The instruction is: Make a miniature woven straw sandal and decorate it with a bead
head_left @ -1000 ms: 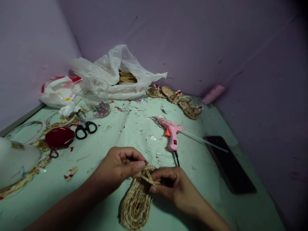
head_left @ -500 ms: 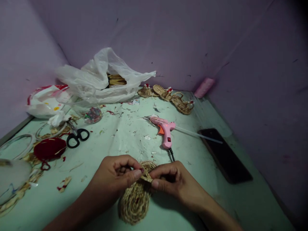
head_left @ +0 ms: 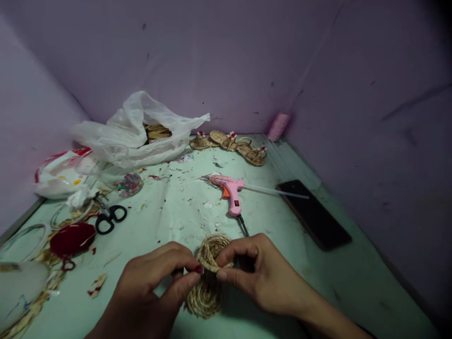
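A small woven straw slipper (head_left: 205,301), coiled from braided fibre, lies at the front of the table with its strap raised. My right hand (head_left: 250,273) pinches the right side of that strap between thumb and fingers. Just left of the strap, my left hand (head_left: 162,278) is closed in a pinch, with a small dark red piece at its fingertips; what it is does not show clearly. A pink glue gun (head_left: 231,188) rests on its side beyond the hands, a clear glue stick (head_left: 261,189) jutting from its back.
Black-handled scissors (head_left: 111,219) and a dark red bundle (head_left: 73,240) lie on the left. Finished straw slippers (head_left: 226,141) and a white plastic bag (head_left: 134,136) stand at the back wall. A phone (head_left: 314,214) lies right; the glue gun's cord (head_left: 243,226) runs toward my right hand.
My left hand has drawn back a little from the strap, to the left and down, with the red piece. My right hand still grips the strap. The camera view has shifted slightly.
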